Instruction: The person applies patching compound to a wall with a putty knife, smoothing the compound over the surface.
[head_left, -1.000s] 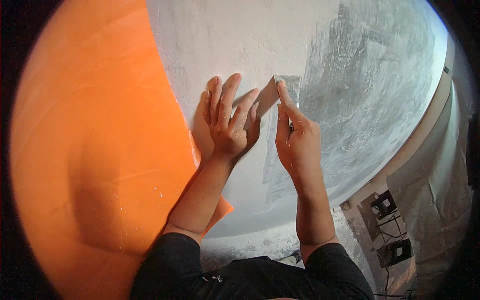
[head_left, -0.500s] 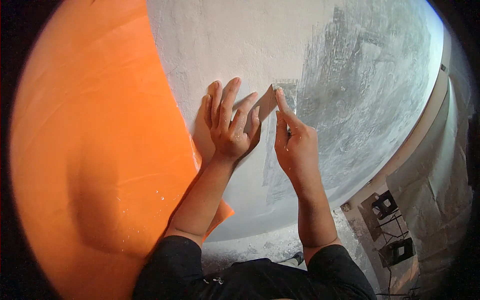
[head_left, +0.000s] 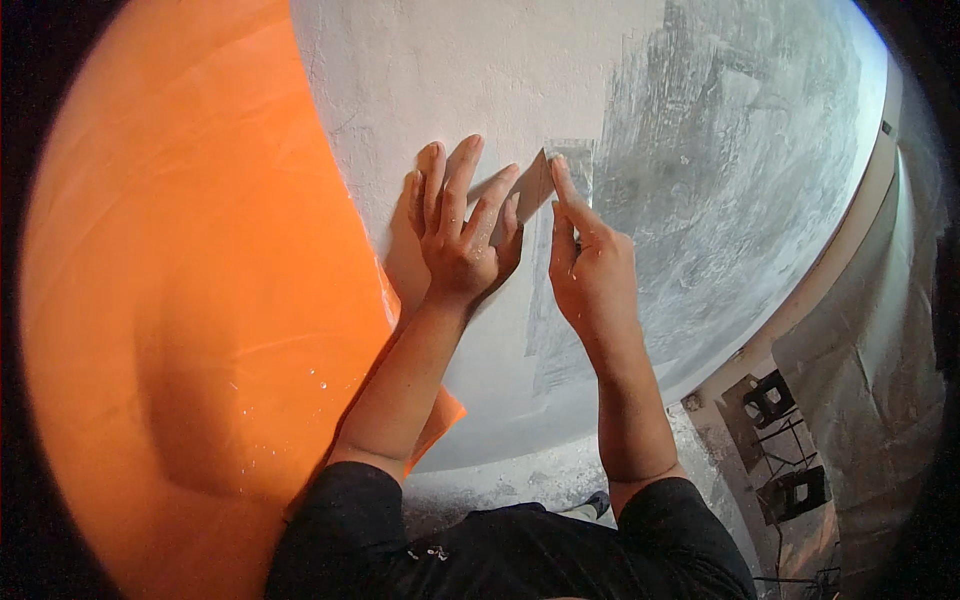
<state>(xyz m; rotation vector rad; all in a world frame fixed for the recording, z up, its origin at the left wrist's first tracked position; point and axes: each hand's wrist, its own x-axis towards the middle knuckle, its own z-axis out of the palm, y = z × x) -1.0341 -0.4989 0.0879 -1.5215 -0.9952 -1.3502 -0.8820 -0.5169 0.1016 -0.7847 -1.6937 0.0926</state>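
Observation:
My right hand point(head_left: 600, 275) is closed on a putty knife, its index finger stretched out along the flat metal blade point(head_left: 578, 160). The blade lies against the wall point(head_left: 450, 60); the handle is hidden by my fingers. A broad patch of grey plaster point(head_left: 690, 200) with rough streaks starts at the blade and spreads to the right. My left hand point(head_left: 465, 240) rests on the paler part of the wall with its fingers spread, holding nothing. It stays a short way left of the blade. White specks dot both hands.
An orange sheet point(head_left: 180, 180) covers the wall on the left, its edge beside my left forearm. At the lower right stand two dark work lamps on thin stands point(head_left: 797, 495), in front of a grey drape point(head_left: 870, 320). White spatter marks the floor point(head_left: 500, 485).
Both hands and the putty knife sit slightly higher in the picture than before. Their grip and spacing look about the same.

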